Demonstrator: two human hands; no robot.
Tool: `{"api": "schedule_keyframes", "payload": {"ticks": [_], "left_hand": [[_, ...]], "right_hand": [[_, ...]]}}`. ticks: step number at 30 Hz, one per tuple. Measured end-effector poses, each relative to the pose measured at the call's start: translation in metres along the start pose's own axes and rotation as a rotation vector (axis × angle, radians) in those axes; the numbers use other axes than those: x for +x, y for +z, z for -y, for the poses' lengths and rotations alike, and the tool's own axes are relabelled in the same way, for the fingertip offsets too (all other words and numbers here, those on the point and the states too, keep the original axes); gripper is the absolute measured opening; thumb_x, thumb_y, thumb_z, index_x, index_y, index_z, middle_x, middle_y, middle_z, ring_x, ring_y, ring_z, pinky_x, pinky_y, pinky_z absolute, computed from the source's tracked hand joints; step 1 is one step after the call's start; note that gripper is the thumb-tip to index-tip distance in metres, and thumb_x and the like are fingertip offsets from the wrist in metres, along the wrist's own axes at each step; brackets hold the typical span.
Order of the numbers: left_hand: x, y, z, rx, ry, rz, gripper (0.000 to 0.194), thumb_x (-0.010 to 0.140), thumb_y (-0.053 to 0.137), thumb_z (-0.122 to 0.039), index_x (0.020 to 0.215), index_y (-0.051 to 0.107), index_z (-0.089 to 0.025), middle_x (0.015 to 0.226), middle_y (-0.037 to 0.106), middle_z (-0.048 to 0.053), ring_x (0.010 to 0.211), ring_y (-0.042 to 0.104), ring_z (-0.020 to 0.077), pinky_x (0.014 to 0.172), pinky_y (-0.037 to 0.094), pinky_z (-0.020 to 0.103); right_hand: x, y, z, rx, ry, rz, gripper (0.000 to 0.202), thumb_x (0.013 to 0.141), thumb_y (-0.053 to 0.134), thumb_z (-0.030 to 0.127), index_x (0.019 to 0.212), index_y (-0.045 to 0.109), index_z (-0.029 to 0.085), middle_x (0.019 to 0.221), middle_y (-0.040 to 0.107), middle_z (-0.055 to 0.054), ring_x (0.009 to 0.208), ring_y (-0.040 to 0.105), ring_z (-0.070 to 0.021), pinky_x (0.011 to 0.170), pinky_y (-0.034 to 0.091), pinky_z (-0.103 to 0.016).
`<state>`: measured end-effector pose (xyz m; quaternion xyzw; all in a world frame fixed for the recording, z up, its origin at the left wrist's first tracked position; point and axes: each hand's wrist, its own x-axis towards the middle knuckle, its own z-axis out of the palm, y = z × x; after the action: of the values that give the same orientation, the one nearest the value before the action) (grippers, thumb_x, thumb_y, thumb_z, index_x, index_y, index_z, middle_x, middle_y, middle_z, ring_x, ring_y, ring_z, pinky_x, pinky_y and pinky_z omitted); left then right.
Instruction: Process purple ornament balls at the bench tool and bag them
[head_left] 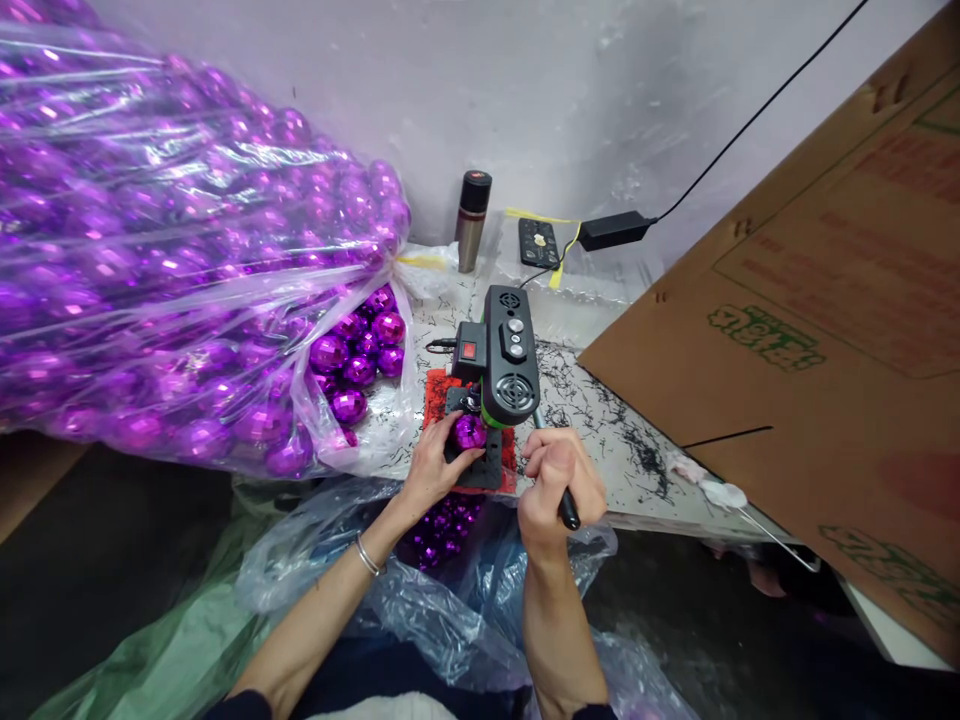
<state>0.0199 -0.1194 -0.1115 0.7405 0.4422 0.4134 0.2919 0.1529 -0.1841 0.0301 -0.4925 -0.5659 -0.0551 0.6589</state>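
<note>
A shiny purple ball (469, 431) sits under the head of a small black press machine (511, 350), and my left hand (435, 460) pinches it between thumb and fingers. My right hand (561, 482) is wrapped round the machine's lever handle (570, 512), whose black end sticks out below the fist. The machine stands on a red mat (435, 395) near the table's front edge. Left of it, several loose purple balls (360, 370) lie at the mouth of a big clear bag (187, 250) full of such balls.
Below the table edge, an open plastic bag (322, 540) holds purple balls. A thermos (472, 222), a phone-like black object (538, 243) and a power adapter (615, 231) are at the back. A cardboard box (810, 330) fills the right. Black scraps (645, 450) litter the table (615, 500).
</note>
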Motion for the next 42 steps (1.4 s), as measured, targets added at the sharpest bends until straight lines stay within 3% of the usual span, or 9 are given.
{"api": "schedule_keyframes", "payload": {"ticks": [8,17,26,42], "left_hand": [[0.000,0.004,0.007,-0.002,0.126,0.020,0.060,0.093,0.087,-0.040,0.145,0.061,-0.023,0.138,0.076,0.014,0.127,0.075,0.0325,0.110,0.060,0.049],[0.003,0.009,0.013,-0.056,0.116,0.014,0.063,0.083,0.095,-0.039,0.136,0.064,-0.023,0.132,0.078,0.012,0.124,0.077,0.0333,0.108,0.061,0.052],[0.004,0.005,0.010,-0.038,0.123,0.034,0.056,0.086,0.091,-0.037,0.134,0.066,-0.024,0.131,0.078,0.012,0.122,0.077,0.0330,0.105,0.062,0.051],[0.004,0.008,0.010,-0.046,0.104,0.035,0.056,0.088,0.090,-0.039,0.137,0.066,-0.023,0.134,0.077,0.013,0.124,0.076,0.0332,0.107,0.062,0.052]], "right_hand": [[-0.004,-0.001,-0.002,-0.055,0.004,0.011,0.039,0.110,0.046,0.019,0.072,0.054,0.024,0.068,0.058,0.002,0.064,0.060,-0.0138,0.062,0.045,-0.031],[-0.021,0.002,-0.009,0.000,-0.013,-0.010,0.036,0.108,0.045,0.015,0.074,0.055,0.024,0.070,0.058,0.002,0.068,0.061,-0.0146,0.063,0.045,-0.032],[-0.046,0.020,-0.033,-0.038,-0.120,-0.139,0.042,0.112,0.037,0.021,0.073,0.051,0.025,0.070,0.058,0.003,0.060,0.057,-0.0131,0.067,0.049,-0.032],[-0.056,0.019,-0.042,-0.005,-0.105,-0.135,0.039,0.112,0.037,0.024,0.075,0.052,0.025,0.074,0.061,0.003,0.063,0.059,-0.0134,0.067,0.050,-0.034]]}}
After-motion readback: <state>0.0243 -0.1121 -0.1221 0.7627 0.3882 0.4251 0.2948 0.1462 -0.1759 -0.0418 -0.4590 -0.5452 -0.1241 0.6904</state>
